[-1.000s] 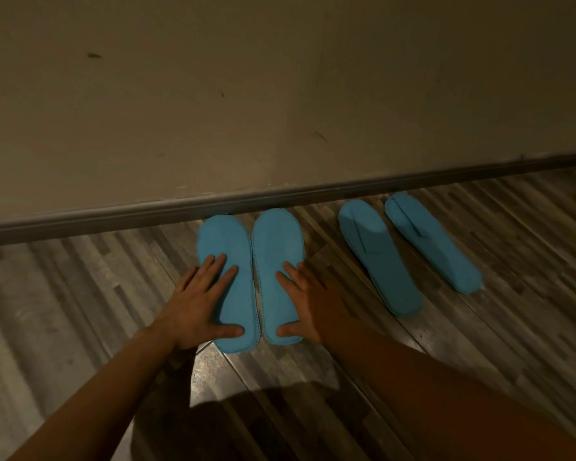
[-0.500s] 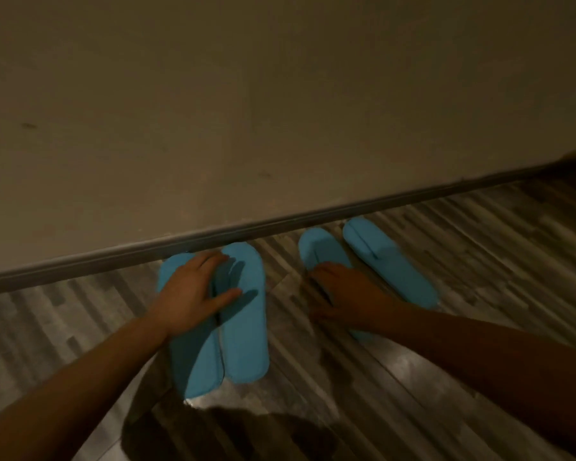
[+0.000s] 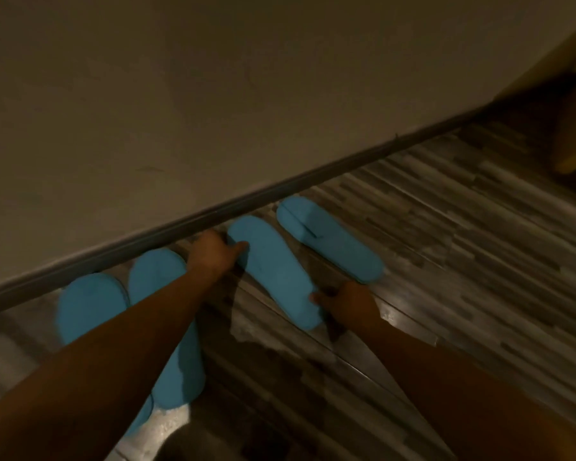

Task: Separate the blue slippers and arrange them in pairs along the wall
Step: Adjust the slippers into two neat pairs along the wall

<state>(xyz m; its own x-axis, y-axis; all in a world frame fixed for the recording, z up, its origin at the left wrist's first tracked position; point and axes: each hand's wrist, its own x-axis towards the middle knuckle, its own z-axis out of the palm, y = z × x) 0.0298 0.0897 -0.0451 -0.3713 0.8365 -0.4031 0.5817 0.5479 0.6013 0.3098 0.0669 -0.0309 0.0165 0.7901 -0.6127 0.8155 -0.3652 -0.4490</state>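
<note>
Four blue slippers lie on the floor (image 3: pixel 446 247) along the wall (image 3: pixel 213 94). The left hand (image 3: pixel 213 254) pinches the toe end of the third slipper (image 3: pixel 273 271); the right hand (image 3: pixel 343 301) touches its heel, that grip's closure unclear. Left of both, the left forearm covers part of the near pair (image 3: pixel 120 304). The outermost slipper (image 3: pixel 330 239) lies beyond the right hand.

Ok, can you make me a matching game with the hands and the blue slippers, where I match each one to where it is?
Things:
1. left hand
2. right hand
3. far right slipper
4. far left slipper

Places:
A. untouched, apart from both hands
B. at the heel end of the third slipper
C. partly hidden under the left forearm
D. at the toe end of the third slipper, near the baseboard

Pairs: 1-D, 2-B, 3-A, 4-C
</note>
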